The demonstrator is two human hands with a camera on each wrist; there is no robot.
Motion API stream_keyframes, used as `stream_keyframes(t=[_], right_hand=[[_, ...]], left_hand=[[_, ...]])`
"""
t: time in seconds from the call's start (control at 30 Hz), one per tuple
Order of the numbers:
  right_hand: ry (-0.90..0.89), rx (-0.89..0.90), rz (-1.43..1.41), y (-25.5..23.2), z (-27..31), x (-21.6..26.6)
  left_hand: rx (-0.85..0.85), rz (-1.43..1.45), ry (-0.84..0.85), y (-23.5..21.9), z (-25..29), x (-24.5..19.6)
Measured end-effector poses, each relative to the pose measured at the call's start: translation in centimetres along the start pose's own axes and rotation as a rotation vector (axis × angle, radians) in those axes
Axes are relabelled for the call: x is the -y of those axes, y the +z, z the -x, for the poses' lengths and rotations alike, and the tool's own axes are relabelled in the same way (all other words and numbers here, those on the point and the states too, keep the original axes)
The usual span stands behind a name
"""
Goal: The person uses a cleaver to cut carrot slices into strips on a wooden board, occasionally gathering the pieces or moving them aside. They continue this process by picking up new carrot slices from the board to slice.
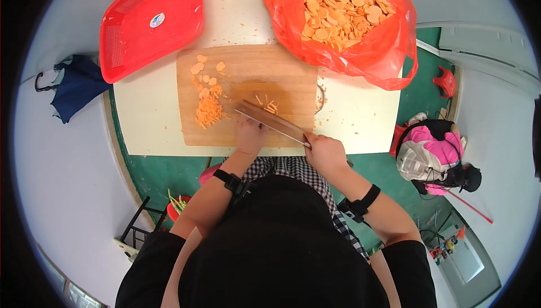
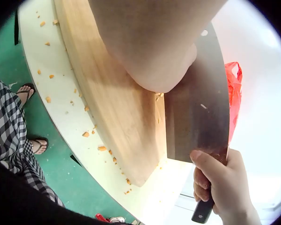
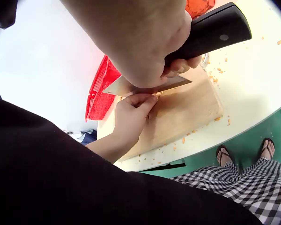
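My right hand [image 1: 327, 153] grips the black handle of a broad cleaver [image 2: 199, 108], its blade slanting across the wooden cutting board [image 1: 208, 133]. Behind the blade, my left hand [image 3: 131, 117] has its fingers bent, with thumb and fingertips pinching carrot pieces [image 3: 158, 93] against the board; most of these are hidden by the hand and blade. A few thin carrot strips [image 1: 271, 107] lie just beyond the cleaver. To the left sits a pile of carrot shreds [image 1: 208, 112], with several round carrot slices [image 1: 197, 67] above it on the board.
A red plastic basket [image 1: 152, 43] stands at the back left of the pale table [image 1: 147, 125]. At the back right, a red plastic bag [image 1: 389, 63] holds many carrot slices [image 1: 338, 4]. Orange crumbs lie around the board. Another person [image 1: 434, 150] is off to the right.
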State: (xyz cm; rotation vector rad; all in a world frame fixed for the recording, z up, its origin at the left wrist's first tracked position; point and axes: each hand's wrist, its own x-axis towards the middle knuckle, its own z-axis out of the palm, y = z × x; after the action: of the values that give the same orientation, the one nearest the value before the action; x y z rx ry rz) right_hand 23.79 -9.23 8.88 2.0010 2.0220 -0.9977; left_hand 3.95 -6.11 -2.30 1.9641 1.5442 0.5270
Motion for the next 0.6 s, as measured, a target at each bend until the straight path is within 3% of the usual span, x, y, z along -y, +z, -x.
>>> stream_keyframes(t=[0.17,0.4,0.6], right_hand=[[-0.021,-0.005,-0.006,0.2,0.0,-0.2],[-0.025,0.004,0.016,1.9,-3.0,0.7],[-0.037,-0.017,-0.033,1.1,-1.4,0.1]], left_hand=[[-0.064,-0.006,0.073,-0.4,-0.3,-0.5],[0.010,0.033,-0.041,-0.6,-0.4,-0.7],[0.056,0.094,-0.100,-0.8,-0.3,-0.8]])
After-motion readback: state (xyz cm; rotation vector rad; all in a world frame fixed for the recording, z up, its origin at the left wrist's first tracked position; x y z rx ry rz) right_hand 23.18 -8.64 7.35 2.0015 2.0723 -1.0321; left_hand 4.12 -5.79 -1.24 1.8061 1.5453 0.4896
